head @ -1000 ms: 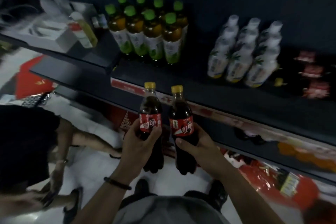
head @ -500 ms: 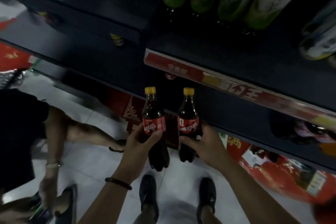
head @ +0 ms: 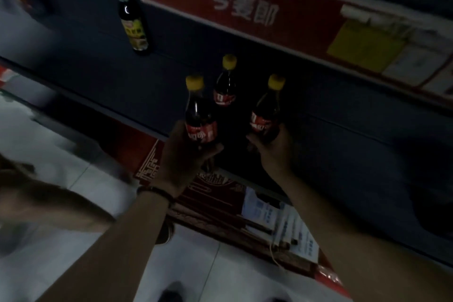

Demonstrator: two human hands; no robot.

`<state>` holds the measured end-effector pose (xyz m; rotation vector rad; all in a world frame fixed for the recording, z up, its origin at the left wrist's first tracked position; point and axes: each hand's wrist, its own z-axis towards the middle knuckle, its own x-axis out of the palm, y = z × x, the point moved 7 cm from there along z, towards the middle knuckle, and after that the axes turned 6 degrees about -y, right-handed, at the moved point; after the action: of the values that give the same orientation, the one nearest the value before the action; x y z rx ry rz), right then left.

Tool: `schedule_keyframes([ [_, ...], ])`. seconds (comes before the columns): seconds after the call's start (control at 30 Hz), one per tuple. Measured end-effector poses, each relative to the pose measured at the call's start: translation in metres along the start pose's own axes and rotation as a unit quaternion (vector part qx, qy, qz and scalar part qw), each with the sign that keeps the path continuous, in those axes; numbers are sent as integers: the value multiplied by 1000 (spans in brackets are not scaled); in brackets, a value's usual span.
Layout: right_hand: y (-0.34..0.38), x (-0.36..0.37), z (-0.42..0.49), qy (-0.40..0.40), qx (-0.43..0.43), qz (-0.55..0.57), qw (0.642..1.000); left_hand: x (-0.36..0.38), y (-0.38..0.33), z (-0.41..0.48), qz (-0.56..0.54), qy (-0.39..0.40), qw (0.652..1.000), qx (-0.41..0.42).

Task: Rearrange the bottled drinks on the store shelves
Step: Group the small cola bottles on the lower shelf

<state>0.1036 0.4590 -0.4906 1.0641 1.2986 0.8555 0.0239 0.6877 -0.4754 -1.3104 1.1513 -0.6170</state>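
Pretty dim shot, lots of blur. Left hand (head: 186, 154) is wrapped around the lower body of a cola bottle (head: 199, 115), clear plastic with dark liquid, rounded yellow cap, glossy red label band. Right hand (head: 274, 152) is gripping a second cola bottle (head: 266, 115) of the same kind from below, fingers curled round its base. Both sit near the middle of the frame, held over the front edge of a dark matte shelf (head: 98, 76).

Between them and a bit higher in the frame, a third cola bottle (head: 226, 88) stands on that shelf, apart from both hands. Upper left, a taller dark glass-looking bottle (head: 134, 24) with a yellowish label stands on the same shelf. A red price strip (head: 245, 12) with white characters runs across the top. There's a thin dark bracelet (head: 157, 191) on the left wrist, and pale smooth floor tiles (head: 61, 154) at lower left.
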Motion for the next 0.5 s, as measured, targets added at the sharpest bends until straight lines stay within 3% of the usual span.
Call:
schedule_keyframes([
  [0.13, -17, 20, 34, -20, -64, -19, 998, 13, 3, 33, 25, -23, 999, 36],
  [0.5, -9, 36, 63, 8, -57, -94, 994, 39, 10, 55, 67, -85, 993, 41],
])
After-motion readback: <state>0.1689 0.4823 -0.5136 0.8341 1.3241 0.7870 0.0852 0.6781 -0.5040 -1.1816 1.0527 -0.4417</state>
